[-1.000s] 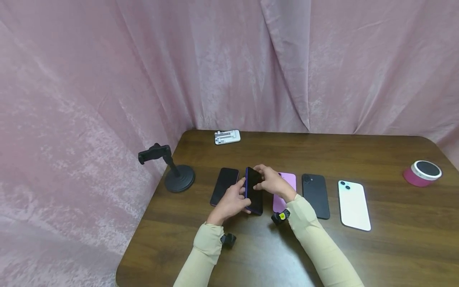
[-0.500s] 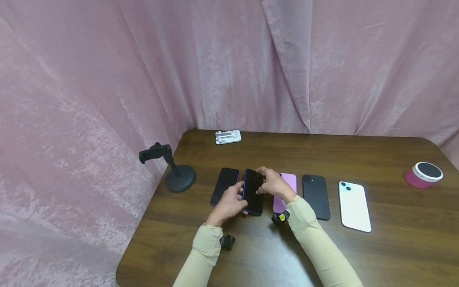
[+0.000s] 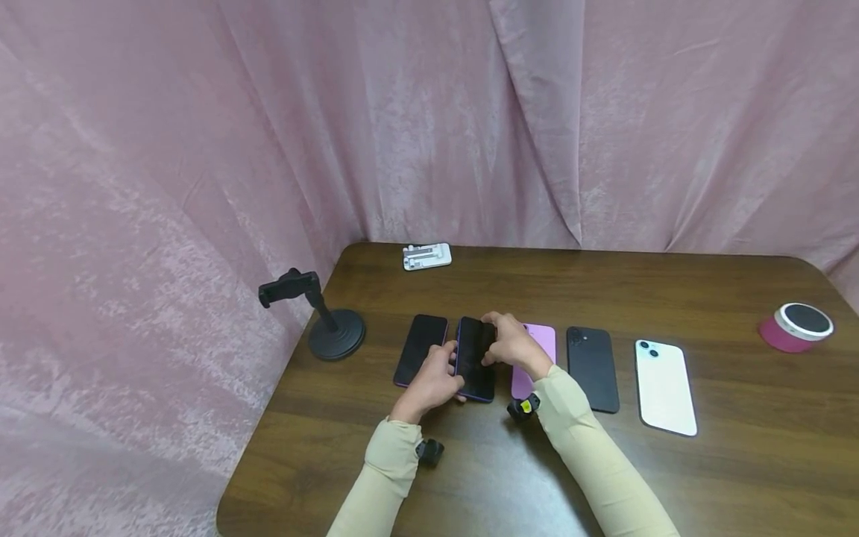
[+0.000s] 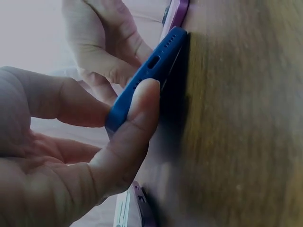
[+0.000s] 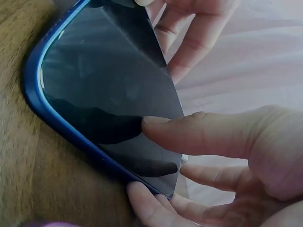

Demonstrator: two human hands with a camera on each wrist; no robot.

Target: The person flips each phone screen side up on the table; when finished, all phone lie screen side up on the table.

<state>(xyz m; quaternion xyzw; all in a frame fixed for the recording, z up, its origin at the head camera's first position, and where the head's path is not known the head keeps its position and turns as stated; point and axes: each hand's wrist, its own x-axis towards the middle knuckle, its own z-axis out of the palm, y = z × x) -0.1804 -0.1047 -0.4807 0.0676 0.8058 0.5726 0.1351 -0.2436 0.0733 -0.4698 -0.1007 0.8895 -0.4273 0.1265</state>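
And you have both hands on the blue-rimmed phone (image 3: 476,359), out toward the left part of the wooden table (image 3: 738,477), dark screen facing up! Your left hand (image 3: 432,380) pinches its near left corner, thumb laid by the charging port (image 4: 154,61), a finger on the side. Over at the far end your right hand (image 3: 511,344) holds on too, thumb lying across the glass, other fingers at the edge. The phone sits tilted, its left side lifted from the wood; whether the right edge touches, you can't tell from here.

Now along the row! Just left of your grip, a dark phone (image 3: 419,350) lies screen up. To the right, a purple phone (image 3: 541,339) is partly covered by your wrist, then a black phone (image 3: 593,369) and a white phone (image 3: 666,388), both back up with cameras at the far end. Beyond, near the back edge, rests a white folding stand (image 3: 426,256); at the left edge, a black stand (image 3: 337,334) rises on its round base. Far right sits a pink round object (image 3: 795,328), white-ringed and dark-topped, its inside hidden from view.
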